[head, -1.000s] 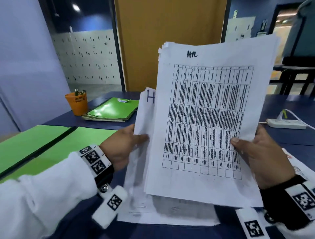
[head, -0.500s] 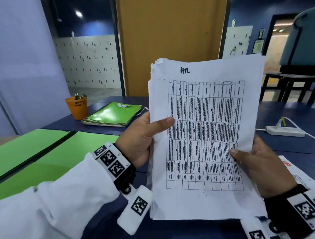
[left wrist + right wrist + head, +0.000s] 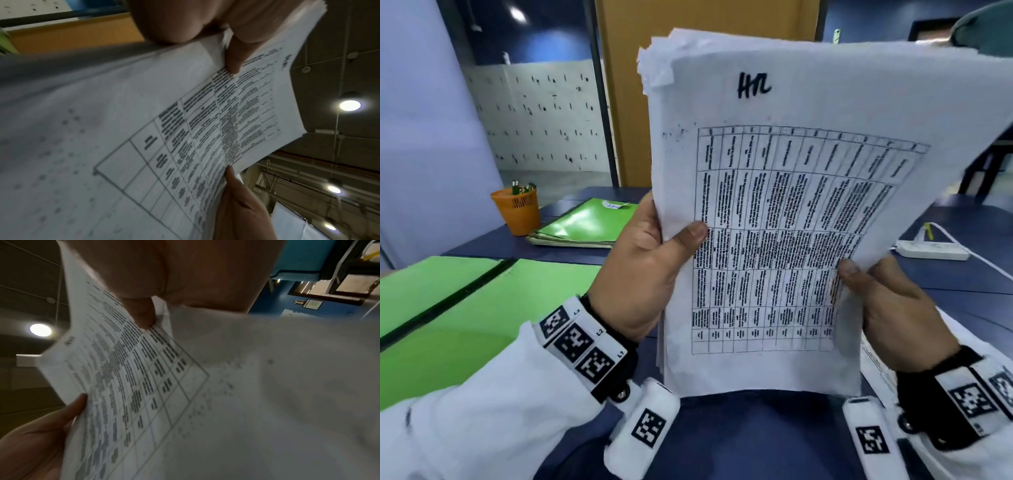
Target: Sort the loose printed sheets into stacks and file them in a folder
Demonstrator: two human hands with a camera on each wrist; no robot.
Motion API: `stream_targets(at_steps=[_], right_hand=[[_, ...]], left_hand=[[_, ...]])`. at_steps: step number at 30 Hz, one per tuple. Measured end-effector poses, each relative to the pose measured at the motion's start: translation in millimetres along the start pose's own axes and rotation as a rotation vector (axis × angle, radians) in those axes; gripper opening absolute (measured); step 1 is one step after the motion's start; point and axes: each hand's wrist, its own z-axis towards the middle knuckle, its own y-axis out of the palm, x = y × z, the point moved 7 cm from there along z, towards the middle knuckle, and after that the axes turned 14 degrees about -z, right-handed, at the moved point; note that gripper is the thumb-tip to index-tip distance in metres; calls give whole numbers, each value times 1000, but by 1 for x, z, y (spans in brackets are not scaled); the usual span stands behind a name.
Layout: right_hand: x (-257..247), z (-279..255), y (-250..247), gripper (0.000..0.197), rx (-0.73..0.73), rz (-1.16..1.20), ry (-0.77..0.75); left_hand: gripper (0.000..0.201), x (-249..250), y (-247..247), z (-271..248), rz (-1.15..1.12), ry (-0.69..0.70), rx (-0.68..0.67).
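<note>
While the left hand (image 3: 640, 270) grips the sheet stack (image 3: 791, 212) upright, the right hand (image 3: 893, 308) pinches its opposite edge.

Two hands show in the head view, the left hand (image 3: 640, 274) at centre and the right hand (image 3: 893, 308) at lower right, sharing one stack of printed sheets (image 3: 808, 205). At left lie one open green folder (image 3: 448, 308) and, above it, one pile of closed green folders (image 3: 585, 222). One orange pen cup (image 3: 517, 212) stands at mid left, and one white power strip (image 3: 931, 250) lies at right.
</note>
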Motion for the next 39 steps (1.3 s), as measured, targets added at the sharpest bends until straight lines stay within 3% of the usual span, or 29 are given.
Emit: stream_targets(at_steps=[6,11,12,15,19,21,25,31,34,39], right_hand=[[-5,3,19,51,-195,250,-102],[-5,3,12,70,-108,187,-81],[-9,2,11,66,-79,139,-104],[-30,-3,12,25,7,-22,-183],[-63,-14,12,39,181,-229,-287],[-63,-20,19,38,191,-224,-271],[-37,-22,31,38,44,-139,-74],[-7,-12,27,33,78,-76,119],[-2,-18,34,42,82,-113,131],[-10,-22,34,35,83,-103,144]], left_hand=[[47,-10,-11,-11,103,13,33],[47,-14,-17,-14,34,-4,58],[47,-15,-18,-14,35,-4,70],[48,-12,-14,-16,90,30,130],[41,6,2,-16,269,154,181],[39,9,0,-18,340,181,212],[37,-12,-28,-24,352,38,270],[41,-47,-46,-40,246,-177,343],[45,-55,-49,-44,236,-252,349],[43,-64,-56,-53,254,-319,377]])
